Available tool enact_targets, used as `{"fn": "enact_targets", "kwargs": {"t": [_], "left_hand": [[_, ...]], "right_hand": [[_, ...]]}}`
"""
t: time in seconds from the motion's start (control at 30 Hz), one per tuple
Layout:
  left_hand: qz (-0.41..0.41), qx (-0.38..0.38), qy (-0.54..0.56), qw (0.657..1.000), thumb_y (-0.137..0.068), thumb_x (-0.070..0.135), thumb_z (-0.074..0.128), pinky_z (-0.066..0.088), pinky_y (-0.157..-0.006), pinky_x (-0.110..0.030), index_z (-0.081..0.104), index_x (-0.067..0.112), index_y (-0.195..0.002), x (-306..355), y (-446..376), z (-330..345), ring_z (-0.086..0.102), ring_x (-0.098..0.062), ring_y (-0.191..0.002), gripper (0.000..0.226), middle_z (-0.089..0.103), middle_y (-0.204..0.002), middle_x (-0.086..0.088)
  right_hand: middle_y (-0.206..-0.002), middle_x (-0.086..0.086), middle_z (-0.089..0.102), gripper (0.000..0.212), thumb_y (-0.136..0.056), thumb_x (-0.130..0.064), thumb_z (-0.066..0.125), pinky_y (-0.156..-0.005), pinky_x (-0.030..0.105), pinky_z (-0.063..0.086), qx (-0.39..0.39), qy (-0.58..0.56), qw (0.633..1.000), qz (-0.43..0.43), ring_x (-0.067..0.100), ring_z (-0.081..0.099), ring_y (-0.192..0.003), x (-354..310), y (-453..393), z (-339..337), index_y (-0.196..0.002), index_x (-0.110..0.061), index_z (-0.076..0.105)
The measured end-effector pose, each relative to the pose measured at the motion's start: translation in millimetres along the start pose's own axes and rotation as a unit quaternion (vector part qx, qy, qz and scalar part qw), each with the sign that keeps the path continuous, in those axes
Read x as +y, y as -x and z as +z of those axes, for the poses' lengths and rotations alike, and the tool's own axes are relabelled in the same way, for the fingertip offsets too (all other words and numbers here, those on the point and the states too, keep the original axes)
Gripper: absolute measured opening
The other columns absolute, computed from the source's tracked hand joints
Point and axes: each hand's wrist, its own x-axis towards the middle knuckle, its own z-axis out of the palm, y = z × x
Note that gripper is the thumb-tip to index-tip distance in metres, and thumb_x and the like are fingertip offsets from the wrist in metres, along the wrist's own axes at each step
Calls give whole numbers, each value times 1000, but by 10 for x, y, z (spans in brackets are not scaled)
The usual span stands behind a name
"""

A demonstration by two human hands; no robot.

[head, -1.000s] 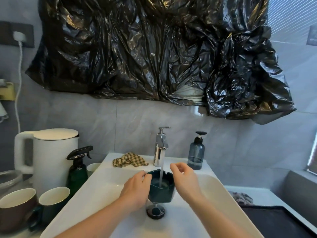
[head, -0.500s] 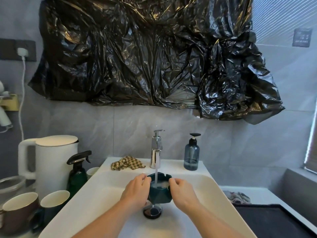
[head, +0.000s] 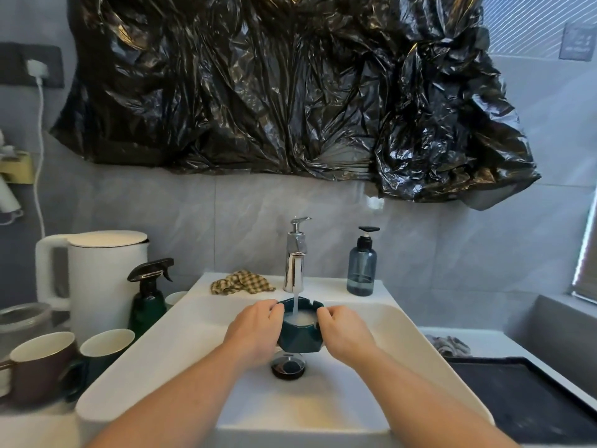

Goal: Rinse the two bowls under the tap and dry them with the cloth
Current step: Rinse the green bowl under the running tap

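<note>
Bowl [head: 299, 331] sits upright under the tap [head: 294, 270], stream falling inside; left hand [head: 255, 331] and right hand [head: 345, 334] grip opposite sides, seemingly equally near.

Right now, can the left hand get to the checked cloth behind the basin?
Probably yes, but not at once: the left hand grips the dark green bowl under the tap. The checked cloth lies uncovered on the ledge just beyond, with nothing between them.

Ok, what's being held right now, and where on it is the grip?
The dark green bowl, held under the tap: left hand grips its left side and rim, right hand its right side and rim.
</note>
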Motion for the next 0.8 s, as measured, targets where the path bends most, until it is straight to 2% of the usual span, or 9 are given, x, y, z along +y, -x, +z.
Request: {"fn": "enact_targets", "kwargs": {"t": [0.17, 0.3, 0.4, 0.7, 0.8], "left_hand": [[-1, 3, -12, 1000, -105, 29, 35, 48, -66, -37, 54, 18, -79, -47, -43, 32, 64, -28, -80, 34, 61, -79, -2], [18, -7, -68, 997, -108, 25, 34, 43, -65, -35, 61, 21, -91, -96, -85, 53, 62, -22, -85, 32, 65, -87, 0], [20, -7, -74, 997, -109, 27, 34, 45, -67, -37, 62, 22, -91, -110, -113, 56, 62, -21, -85, 34, 67, -87, 0], [14, -25, -76, 997, -110, 32, 33, 56, -78, -41, 63, 25, -93, -116, -111, 52, 65, -19, -86, 35, 69, -86, 1], [15, -28, -74, 997, -109, 31, 33, 57, -80, -44, 64, 24, -93, -113, -104, 46, 66, -21, -87, 35, 70, -87, 0]], "right_hand": [[-87, 1, 68, 40, -106, -36, 33, -63, 26, 43, -14, 0, 1000, 1, 13, 57, -77, 19, -29, 37, -93, -21, 67], [-91, 2, 69, 41, -107, -37, 32, -66, 26, 46, -18, 11, 1000, 2, 13, 58, -80, 23, -48, 63, -100, -19, 69], [-94, 4, 71, 42, -106, -39, 32, -75, 31, 52, -16, 13, 1000, 4, 16, 61, -86, 43, -84, 85, -100, -20, 69], [-96, 4, 70, 41, -107, -38, 31, -68, 25, 45, -28, 18, 999, 6, 14, 59, -85, 35, -89, 88, -103, -20, 68], [-93, 5, 69, 42, -105, -37, 31, -67, 30, 46, -24, 26, 999, 5, 17, 58, -82, 42, -90, 74, -92, -20, 67]]}}
